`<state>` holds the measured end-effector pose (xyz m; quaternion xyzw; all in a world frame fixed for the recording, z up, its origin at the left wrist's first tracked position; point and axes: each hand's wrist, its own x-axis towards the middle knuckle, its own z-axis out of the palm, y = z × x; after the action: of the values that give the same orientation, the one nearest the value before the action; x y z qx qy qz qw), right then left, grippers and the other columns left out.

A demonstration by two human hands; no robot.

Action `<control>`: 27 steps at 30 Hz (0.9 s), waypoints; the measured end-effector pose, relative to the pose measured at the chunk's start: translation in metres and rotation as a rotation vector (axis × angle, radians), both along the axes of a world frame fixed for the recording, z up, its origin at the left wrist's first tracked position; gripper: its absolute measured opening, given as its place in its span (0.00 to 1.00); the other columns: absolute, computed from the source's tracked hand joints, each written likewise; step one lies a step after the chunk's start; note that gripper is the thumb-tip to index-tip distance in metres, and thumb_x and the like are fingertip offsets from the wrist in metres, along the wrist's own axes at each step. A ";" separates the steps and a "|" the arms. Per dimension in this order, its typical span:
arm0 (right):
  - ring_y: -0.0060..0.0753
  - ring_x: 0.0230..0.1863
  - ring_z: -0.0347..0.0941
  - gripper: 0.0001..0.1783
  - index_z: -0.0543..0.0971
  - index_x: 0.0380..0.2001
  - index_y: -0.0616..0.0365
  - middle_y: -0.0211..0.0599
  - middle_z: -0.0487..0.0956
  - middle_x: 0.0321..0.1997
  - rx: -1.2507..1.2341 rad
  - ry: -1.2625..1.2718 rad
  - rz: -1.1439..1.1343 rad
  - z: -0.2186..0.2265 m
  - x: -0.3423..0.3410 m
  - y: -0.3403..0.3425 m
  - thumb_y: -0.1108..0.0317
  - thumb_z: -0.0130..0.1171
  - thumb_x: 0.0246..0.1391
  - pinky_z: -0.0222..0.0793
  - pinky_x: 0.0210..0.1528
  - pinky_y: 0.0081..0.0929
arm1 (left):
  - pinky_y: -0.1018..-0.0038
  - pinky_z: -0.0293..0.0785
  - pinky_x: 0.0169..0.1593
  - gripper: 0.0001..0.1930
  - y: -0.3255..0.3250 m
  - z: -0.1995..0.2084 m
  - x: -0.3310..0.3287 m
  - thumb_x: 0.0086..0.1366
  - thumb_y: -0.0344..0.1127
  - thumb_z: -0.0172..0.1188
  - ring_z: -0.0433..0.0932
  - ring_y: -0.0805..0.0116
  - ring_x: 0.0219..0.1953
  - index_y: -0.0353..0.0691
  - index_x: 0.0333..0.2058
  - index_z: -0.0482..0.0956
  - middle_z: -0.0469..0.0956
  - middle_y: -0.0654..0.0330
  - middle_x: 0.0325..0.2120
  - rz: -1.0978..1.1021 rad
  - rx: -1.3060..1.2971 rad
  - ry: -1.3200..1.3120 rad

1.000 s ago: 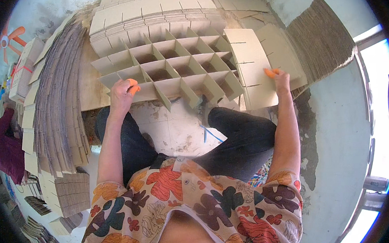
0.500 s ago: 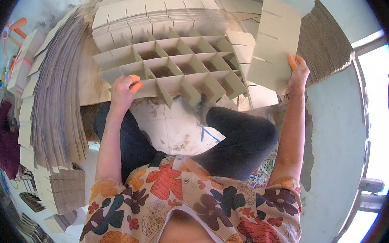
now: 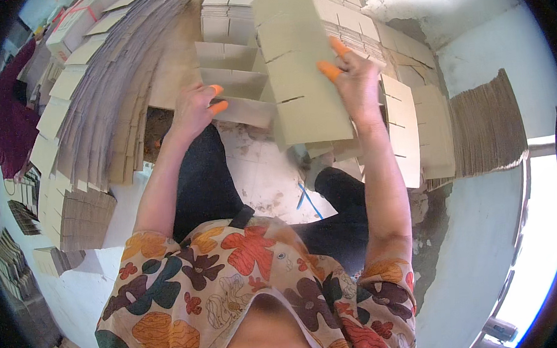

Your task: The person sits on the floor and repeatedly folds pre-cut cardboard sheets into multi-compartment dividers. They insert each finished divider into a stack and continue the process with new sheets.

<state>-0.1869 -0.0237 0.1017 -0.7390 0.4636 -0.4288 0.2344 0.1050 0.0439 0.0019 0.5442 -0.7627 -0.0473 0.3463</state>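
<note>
A slotted cardboard divider sheet (image 3: 300, 64) is in my right hand (image 3: 357, 89), gripped by its right edge and tilted above the cardboard divider grid (image 3: 238, 81). Orange covers show on the thumb and one finger of each hand. My left hand (image 3: 192, 112) is closed at the left end of the grid's front strip, thumb and finger on either side of it. The grid is made of crossed strips standing on edge. Its right portion is hidden behind the raised sheet.
Long stacks of cardboard sheets (image 3: 104, 89) run along the left. More slotted sheets (image 3: 228, 27) are piled behind the grid. On the right lie a loose slotted sheet (image 3: 402, 125) and a brown stack (image 3: 489, 126). Blue strapping (image 3: 311, 204) lies on the floor between my legs.
My right hand has carried the sheet leftward from beside the grid to over it. My left hand stays at the grid's left end. The whole view has turned rightward.
</note>
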 end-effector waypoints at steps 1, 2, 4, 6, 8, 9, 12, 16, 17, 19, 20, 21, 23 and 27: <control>0.30 0.29 0.76 0.26 0.74 0.48 0.65 0.50 0.79 0.32 -0.028 0.041 0.015 0.001 0.015 0.000 0.72 0.66 0.43 0.71 0.35 0.25 | 0.67 0.73 0.36 0.12 -0.001 -0.007 0.003 0.47 0.30 0.68 0.77 0.57 0.33 0.35 0.31 0.78 0.78 0.54 0.28 -0.011 0.030 0.033; 0.33 0.28 0.77 0.26 0.74 0.48 0.65 0.53 0.79 0.32 -0.057 0.082 0.028 0.001 0.029 0.000 0.72 0.66 0.42 0.71 0.34 0.26 | 0.67 0.73 0.35 0.11 -0.002 -0.014 0.005 0.47 0.29 0.68 0.77 0.57 0.32 0.36 0.31 0.78 0.78 0.54 0.28 -0.024 0.012 0.061; 0.46 0.29 0.77 0.25 0.75 0.47 0.64 0.56 0.77 0.30 -0.027 0.111 0.049 0.005 0.049 0.000 0.72 0.65 0.42 0.70 0.33 0.31 | 0.67 0.72 0.34 0.10 -0.005 -0.020 0.003 0.48 0.28 0.67 0.76 0.56 0.31 0.36 0.30 0.78 0.78 0.54 0.27 -0.057 -0.024 0.119; 0.49 0.29 0.76 0.23 0.76 0.45 0.64 0.56 0.76 0.29 0.009 0.226 0.028 0.009 0.062 0.000 0.72 0.65 0.42 0.70 0.33 0.33 | 0.67 0.72 0.34 0.09 -0.005 -0.019 0.001 0.47 0.26 0.66 0.76 0.56 0.31 0.37 0.29 0.78 0.77 0.53 0.26 -0.043 0.030 0.132; 0.52 0.29 0.75 0.21 0.76 0.43 0.65 0.56 0.76 0.27 -0.084 0.263 0.021 -0.004 0.067 -0.012 0.73 0.65 0.41 0.70 0.32 0.35 | 0.66 0.72 0.34 0.08 -0.006 -0.017 -0.003 0.47 0.25 0.65 0.76 0.56 0.30 0.37 0.28 0.77 0.76 0.53 0.25 -0.034 0.059 0.139; 0.53 0.29 0.75 0.21 0.77 0.42 0.66 0.56 0.76 0.26 -0.130 0.280 0.022 -0.007 0.071 -0.014 0.73 0.65 0.41 0.70 0.32 0.37 | 0.66 0.71 0.33 0.08 -0.007 -0.019 -0.003 0.47 0.25 0.65 0.76 0.56 0.30 0.37 0.27 0.77 0.76 0.53 0.24 -0.026 0.063 0.139; 0.56 0.29 0.74 0.17 0.77 0.36 0.67 0.57 0.75 0.25 -0.094 0.219 0.031 -0.011 0.082 -0.016 0.73 0.65 0.39 0.70 0.32 0.39 | 0.65 0.71 0.33 0.07 -0.011 -0.024 -0.001 0.47 0.25 0.64 0.75 0.55 0.29 0.36 0.26 0.75 0.75 0.53 0.22 -0.020 0.033 0.131; 0.40 0.25 0.72 0.19 0.76 0.41 0.64 0.55 0.76 0.27 -0.142 0.309 0.069 -0.010 0.086 -0.023 0.75 0.64 0.42 0.70 0.31 0.31 | 0.64 0.71 0.32 0.07 -0.013 -0.028 0.001 0.46 0.25 0.64 0.74 0.54 0.29 0.36 0.25 0.75 0.75 0.53 0.22 -0.035 0.000 0.119; 0.50 0.28 0.73 0.15 0.76 0.35 0.66 0.57 0.75 0.26 -0.100 0.287 0.081 -0.008 0.087 -0.024 0.75 0.64 0.41 0.70 0.32 0.36 | 0.64 0.71 0.33 0.07 -0.013 -0.028 0.001 0.46 0.26 0.64 0.74 0.54 0.29 0.36 0.25 0.75 0.74 0.53 0.22 -0.030 0.004 0.128; 0.59 0.31 0.73 0.11 0.76 0.29 0.68 0.59 0.74 0.25 -0.067 0.252 0.093 -0.006 0.089 -0.024 0.74 0.63 0.40 0.70 0.33 0.40 | 0.63 0.71 0.33 0.07 -0.013 -0.026 0.000 0.46 0.26 0.64 0.74 0.53 0.29 0.36 0.25 0.75 0.74 0.53 0.21 -0.024 0.010 0.147; 0.60 0.32 0.73 0.10 0.76 0.29 0.68 0.60 0.74 0.25 -0.074 0.236 0.094 -0.008 0.091 -0.022 0.74 0.63 0.41 0.70 0.33 0.41 | 0.63 0.71 0.33 0.07 -0.013 -0.026 0.000 0.46 0.26 0.64 0.74 0.53 0.29 0.36 0.25 0.75 0.75 0.53 0.22 -0.028 -0.001 0.147; 0.60 0.32 0.73 0.09 0.76 0.28 0.68 0.60 0.74 0.25 -0.081 0.220 0.094 -0.010 0.092 -0.021 0.74 0.62 0.41 0.70 0.34 0.41 | 0.63 0.71 0.33 0.07 -0.014 -0.026 -0.001 0.46 0.26 0.64 0.74 0.53 0.29 0.36 0.25 0.75 0.75 0.53 0.22 -0.033 -0.012 0.147; 0.48 0.23 0.69 0.17 0.76 0.39 0.65 0.56 0.74 0.24 -0.103 0.307 0.067 -0.015 0.094 -0.021 0.73 0.63 0.43 0.68 0.29 0.33 | 0.63 0.71 0.32 0.07 -0.015 -0.025 -0.002 0.45 0.25 0.64 0.74 0.53 0.29 0.35 0.25 0.75 0.75 0.53 0.22 -0.043 -0.017 0.148; 0.42 0.18 0.66 0.19 0.76 0.43 0.65 0.55 0.73 0.22 -0.115 0.396 0.091 -0.006 0.099 -0.019 0.72 0.63 0.45 0.66 0.25 0.31 | 0.64 0.71 0.32 0.07 -0.014 -0.023 -0.002 0.45 0.24 0.64 0.75 0.54 0.28 0.35 0.24 0.76 0.76 0.52 0.22 -0.023 0.024 0.163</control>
<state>-0.0882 -0.0423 0.0956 -0.8413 0.4415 -0.2898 0.1152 0.1032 0.0298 -0.0215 0.5338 -0.7375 -0.1049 0.4002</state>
